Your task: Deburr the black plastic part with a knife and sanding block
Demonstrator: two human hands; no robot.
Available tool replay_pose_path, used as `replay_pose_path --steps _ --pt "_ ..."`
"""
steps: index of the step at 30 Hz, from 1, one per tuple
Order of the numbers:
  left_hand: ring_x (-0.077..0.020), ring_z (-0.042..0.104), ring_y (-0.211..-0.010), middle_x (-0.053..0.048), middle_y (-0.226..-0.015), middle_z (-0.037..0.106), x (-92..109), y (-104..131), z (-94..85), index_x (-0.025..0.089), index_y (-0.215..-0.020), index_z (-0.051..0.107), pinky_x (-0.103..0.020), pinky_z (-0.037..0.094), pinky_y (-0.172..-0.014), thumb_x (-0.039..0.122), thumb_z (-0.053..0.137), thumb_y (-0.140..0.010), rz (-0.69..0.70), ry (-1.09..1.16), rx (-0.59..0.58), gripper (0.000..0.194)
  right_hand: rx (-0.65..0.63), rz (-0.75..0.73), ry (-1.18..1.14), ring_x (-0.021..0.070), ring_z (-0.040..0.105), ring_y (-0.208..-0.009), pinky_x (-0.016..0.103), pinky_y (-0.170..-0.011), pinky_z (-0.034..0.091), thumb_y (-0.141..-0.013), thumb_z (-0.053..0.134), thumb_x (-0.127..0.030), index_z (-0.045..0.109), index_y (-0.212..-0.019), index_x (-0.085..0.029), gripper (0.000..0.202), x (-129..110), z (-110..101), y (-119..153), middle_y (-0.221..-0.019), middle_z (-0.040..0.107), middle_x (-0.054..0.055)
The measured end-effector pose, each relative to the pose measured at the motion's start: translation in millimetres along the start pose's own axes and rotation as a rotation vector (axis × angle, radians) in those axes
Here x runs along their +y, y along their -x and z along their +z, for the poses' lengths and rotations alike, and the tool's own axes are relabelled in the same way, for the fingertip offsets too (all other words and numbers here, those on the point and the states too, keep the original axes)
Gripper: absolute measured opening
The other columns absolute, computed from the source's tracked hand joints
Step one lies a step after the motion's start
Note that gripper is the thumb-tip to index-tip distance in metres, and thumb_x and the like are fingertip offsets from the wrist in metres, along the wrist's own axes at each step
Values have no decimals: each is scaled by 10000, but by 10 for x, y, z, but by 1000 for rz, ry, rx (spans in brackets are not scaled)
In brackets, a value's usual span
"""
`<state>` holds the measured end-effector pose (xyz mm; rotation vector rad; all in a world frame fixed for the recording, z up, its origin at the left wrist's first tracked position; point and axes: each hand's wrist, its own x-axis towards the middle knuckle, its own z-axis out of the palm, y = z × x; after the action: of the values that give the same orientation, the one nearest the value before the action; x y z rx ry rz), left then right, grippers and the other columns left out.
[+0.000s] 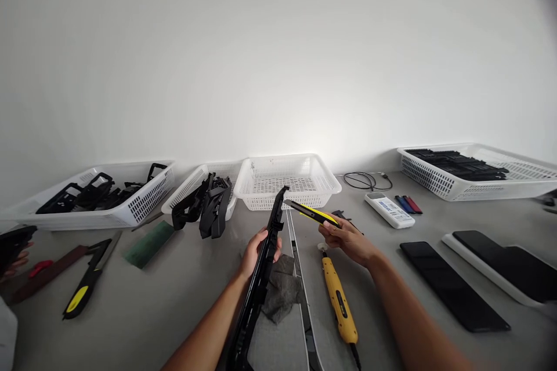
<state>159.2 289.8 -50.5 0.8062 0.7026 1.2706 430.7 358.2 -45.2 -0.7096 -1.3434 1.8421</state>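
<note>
My left hand (253, 252) is closed round a long black plastic trim part (262, 278), which slants from the lower edge up toward the middle. In my right hand (346, 239) is a yellow and black utility knife (315, 214). Its blade end points left, close to the upper end of the black part; I cannot tell whether they touch. Below my right hand lies a yellow rotary tool (339, 301) with a round tip and a cord. A crumpled dark grey cloth (282, 290) rests on the table beneath the black part.
White baskets (243, 185) line the wall, several holding black parts; another basket (435, 185) stands far right. A folding saw (89, 278) and green sheet (150, 243) lie left, near another person's hand (17, 261). A white scale-like device (389, 210) and black slab (452, 284) lie right.
</note>
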Motion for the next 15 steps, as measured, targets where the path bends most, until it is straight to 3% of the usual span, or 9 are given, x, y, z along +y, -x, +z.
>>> replay_pose_path --steps 3,9,15 --pt "-117 561 -499 -34 -751 675 7 4 8 160 -928 611 -255 334 -478 475 701 -847 -3 -13 2 337 4 24 -7 109 221 -603 241 -524 258 -866 770 -556 606 -1136 -230 454 -41 38 10 -768 386 -52" --pt "-126 570 -507 -39 -753 676 25 12 28 166 -886 596 -260 335 -478 473 702 -834 -4 -39 21 329 98 -19 -76 100 193 -562 245 -500 170 -847 729 -499 530 -905 -228 341 -27 11 -32 -686 352 -66" --pt "-126 564 -495 -41 -751 677 46 23 54 154 -907 608 -260 352 -481 459 696 -845 11 -50 18 323 149 -64 -31 81 156 -561 257 -520 137 -809 828 -520 507 -837 -216 443 -14 4 -30 -650 293 -95"
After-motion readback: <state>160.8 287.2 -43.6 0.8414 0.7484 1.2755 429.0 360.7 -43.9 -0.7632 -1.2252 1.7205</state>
